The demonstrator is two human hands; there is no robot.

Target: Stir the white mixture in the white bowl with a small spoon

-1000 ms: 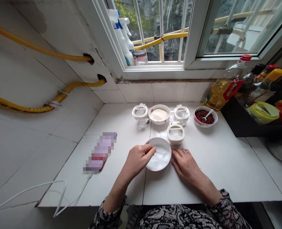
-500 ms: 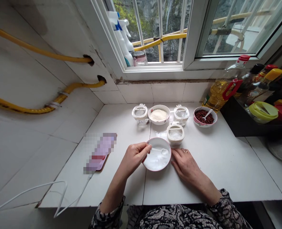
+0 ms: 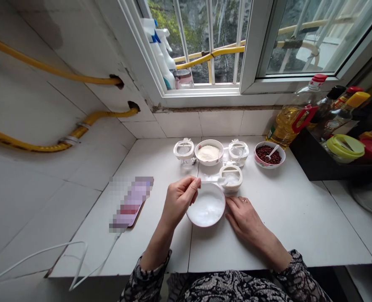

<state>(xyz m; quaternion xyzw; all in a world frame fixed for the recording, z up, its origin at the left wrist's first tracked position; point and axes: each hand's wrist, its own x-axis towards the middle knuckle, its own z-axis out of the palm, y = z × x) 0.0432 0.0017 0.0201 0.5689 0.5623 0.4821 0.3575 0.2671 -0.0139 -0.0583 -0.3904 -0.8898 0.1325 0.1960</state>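
Observation:
My left hand [image 3: 180,200] pinches the handle of a small white spoon [image 3: 214,181], raised over the far rim of a bowl. The spoon's head hangs in front of a small clear jar [image 3: 231,176] with a white-rimmed lid. Below it, the pink-rimmed bowl [image 3: 206,207] holds white powder. My right hand [image 3: 245,216] rests flat on the counter with fingers spread a little, its fingertips beside the bowl's right edge, holding nothing.
Behind are two more clear jars [image 3: 185,150] [image 3: 238,150] and a bowl of pale powder [image 3: 209,152]. To the right stand a bowl of dark red grains [image 3: 270,155], an oil bottle [image 3: 291,121] and a black box [image 3: 314,157]. A phone [image 3: 132,203] lies left.
My left hand has lifted the spoon out of the bowl of white powder and moved it away from me, toward the nearest jar. My right hand has stayed in place.

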